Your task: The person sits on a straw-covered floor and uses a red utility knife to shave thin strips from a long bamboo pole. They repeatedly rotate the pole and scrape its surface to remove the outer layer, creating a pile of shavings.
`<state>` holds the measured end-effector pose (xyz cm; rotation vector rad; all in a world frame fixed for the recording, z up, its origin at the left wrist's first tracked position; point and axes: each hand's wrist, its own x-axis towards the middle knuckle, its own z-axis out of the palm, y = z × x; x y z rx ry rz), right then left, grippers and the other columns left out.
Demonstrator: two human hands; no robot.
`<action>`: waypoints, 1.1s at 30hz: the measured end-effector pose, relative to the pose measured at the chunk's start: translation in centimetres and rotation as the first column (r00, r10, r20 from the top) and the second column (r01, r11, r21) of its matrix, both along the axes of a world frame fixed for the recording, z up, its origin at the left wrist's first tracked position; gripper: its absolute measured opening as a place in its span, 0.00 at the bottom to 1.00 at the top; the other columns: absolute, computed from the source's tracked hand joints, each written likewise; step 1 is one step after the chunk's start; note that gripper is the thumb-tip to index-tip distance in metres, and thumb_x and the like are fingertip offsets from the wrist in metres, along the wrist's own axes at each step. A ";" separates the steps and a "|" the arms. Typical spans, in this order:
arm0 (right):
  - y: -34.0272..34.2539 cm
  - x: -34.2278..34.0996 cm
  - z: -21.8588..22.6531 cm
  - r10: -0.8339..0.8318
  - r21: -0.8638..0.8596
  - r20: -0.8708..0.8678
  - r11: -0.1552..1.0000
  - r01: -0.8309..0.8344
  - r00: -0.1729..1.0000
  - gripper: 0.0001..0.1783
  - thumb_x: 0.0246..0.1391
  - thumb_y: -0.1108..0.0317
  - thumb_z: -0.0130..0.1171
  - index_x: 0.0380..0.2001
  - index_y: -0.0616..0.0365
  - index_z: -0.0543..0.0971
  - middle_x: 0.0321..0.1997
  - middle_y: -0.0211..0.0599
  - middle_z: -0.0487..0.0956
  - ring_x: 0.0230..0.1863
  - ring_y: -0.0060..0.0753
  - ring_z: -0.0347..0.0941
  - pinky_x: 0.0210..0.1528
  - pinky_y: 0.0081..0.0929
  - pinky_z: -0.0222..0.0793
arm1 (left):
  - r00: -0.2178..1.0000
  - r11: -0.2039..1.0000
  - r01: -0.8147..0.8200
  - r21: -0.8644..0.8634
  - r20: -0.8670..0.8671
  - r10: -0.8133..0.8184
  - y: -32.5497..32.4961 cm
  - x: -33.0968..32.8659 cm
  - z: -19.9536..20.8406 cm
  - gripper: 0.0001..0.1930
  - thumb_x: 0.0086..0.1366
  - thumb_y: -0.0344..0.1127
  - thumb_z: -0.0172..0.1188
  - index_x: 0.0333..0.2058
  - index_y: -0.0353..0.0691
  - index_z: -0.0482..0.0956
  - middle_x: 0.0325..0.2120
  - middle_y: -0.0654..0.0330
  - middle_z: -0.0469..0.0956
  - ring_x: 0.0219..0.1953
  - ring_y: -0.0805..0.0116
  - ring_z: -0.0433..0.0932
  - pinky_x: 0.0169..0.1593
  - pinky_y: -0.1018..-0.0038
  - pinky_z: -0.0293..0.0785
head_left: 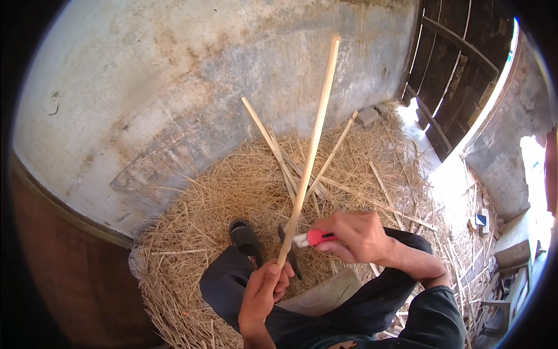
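My left hand (pixel 265 291) is closed round the lower end of a long pale wooden stick (pixel 317 134), which slants up and away in front of the wall. In my right hand (pixel 359 235) is a red utility knife (pixel 318 237) with a whitish front part, held close to the right side of the stick, a little above my left hand. Whether its tip touches the wood cannot be made out. Below the stick, between my legs, a dark narrow object (pixel 296 264) shows only in part.
Straw-like shavings (pixel 197 232) cover the floor. Several more sticks (pixel 264 134) lean or lie ahead, near a stained wall (pixel 174 75). A dark sandal (pixel 247 239) is by my knees. At the right stand a plank door (pixel 453 64) and a wooden stool-like frame (pixel 505 296).
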<state>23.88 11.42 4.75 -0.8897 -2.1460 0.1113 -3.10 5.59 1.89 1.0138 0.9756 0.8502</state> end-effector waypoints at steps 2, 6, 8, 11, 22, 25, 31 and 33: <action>-0.2 -0.8 -0.4 0.017 0.057 0.044 0.998 -0.019 0.999 0.22 0.58 0.55 0.74 0.49 0.56 0.84 0.30 0.28 0.79 0.22 0.32 0.79 0.24 0.30 0.76 | 0.999 1.000 -0.018 0.011 -0.029 0.018 -0.3 0.3 0.0 0.23 0.85 0.50 0.46 0.42 0.34 0.78 0.22 0.72 0.62 0.21 0.84 0.57 0.25 0.80 0.53; -0.5 -1.0 -0.9 -0.012 0.034 0.070 0.999 0.009 0.997 0.22 0.58 0.56 0.74 0.50 0.57 0.84 0.31 0.31 0.81 0.23 0.35 0.80 0.25 0.31 0.76 | 0.995 0.998 -0.046 0.044 -0.083 0.049 -0.6 1.0 0.3 0.21 0.85 0.48 0.48 0.41 0.36 0.78 0.22 0.73 0.64 0.23 0.84 0.58 0.27 0.80 0.54; -0.4 -1.1 -1.3 -0.027 0.079 0.095 0.997 0.019 0.995 0.22 0.58 0.53 0.74 0.49 0.55 0.85 0.29 0.28 0.77 0.20 0.30 0.77 0.23 0.29 0.74 | 0.992 0.996 -0.057 0.073 -0.109 0.065 -0.6 1.2 0.4 0.21 0.85 0.48 0.48 0.40 0.36 0.78 0.22 0.72 0.65 0.23 0.84 0.59 0.28 0.79 0.55; -0.7 -1.4 -1.1 -0.044 0.087 0.089 0.996 0.036 0.995 0.22 0.58 0.53 0.73 0.49 0.55 0.85 0.28 0.27 0.76 0.20 0.29 0.76 0.22 0.28 0.73 | 0.976 0.984 -0.090 0.154 -0.185 0.118 -0.7 1.8 0.5 0.21 0.85 0.48 0.47 0.40 0.35 0.78 0.22 0.69 0.67 0.24 0.80 0.63 0.28 0.76 0.59; -0.5 -1.1 -1.3 -0.060 0.090 0.077 0.995 0.053 0.995 0.20 0.59 0.54 0.73 0.49 0.53 0.86 0.26 0.27 0.75 0.19 0.30 0.77 0.21 0.30 0.73 | 0.842 0.876 -0.073 0.476 -0.441 0.310 -0.8 3.7 0.3 0.19 0.84 0.44 0.45 0.41 0.34 0.75 0.19 0.49 0.74 0.20 0.49 0.77 0.27 0.59 0.67; -0.4 -0.8 -1.2 -0.069 0.075 0.065 0.995 0.064 0.995 0.19 0.60 0.54 0.73 0.49 0.51 0.86 0.25 0.26 0.74 0.19 0.31 0.77 0.20 0.31 0.72 | 0.813 0.877 -0.055 0.477 -0.488 0.317 -0.9 4.0 0.6 0.17 0.84 0.42 0.45 0.41 0.35 0.75 0.19 0.47 0.74 0.22 0.41 0.77 0.27 0.54 0.68; -0.1 -0.3 -1.1 -0.105 0.053 0.093 0.993 0.101 0.990 0.19 0.61 0.52 0.71 0.50 0.51 0.86 0.25 0.27 0.74 0.18 0.32 0.77 0.19 0.32 0.72 | 0.792 0.883 -0.047 0.468 -0.521 0.318 -1.0 4.1 0.2 0.16 0.84 0.42 0.44 0.42 0.35 0.74 0.21 0.44 0.74 0.24 0.35 0.77 0.28 0.50 0.67; -0.2 -0.3 -1.1 -0.106 0.061 0.094 0.993 0.100 0.990 0.20 0.61 0.52 0.71 0.50 0.51 0.86 0.25 0.27 0.75 0.18 0.32 0.77 0.19 0.32 0.72 | 0.784 0.883 -0.046 0.467 -0.530 0.321 -1.2 4.1 0.1 0.16 0.84 0.41 0.44 0.41 0.35 0.73 0.21 0.43 0.74 0.25 0.34 0.77 0.28 0.50 0.67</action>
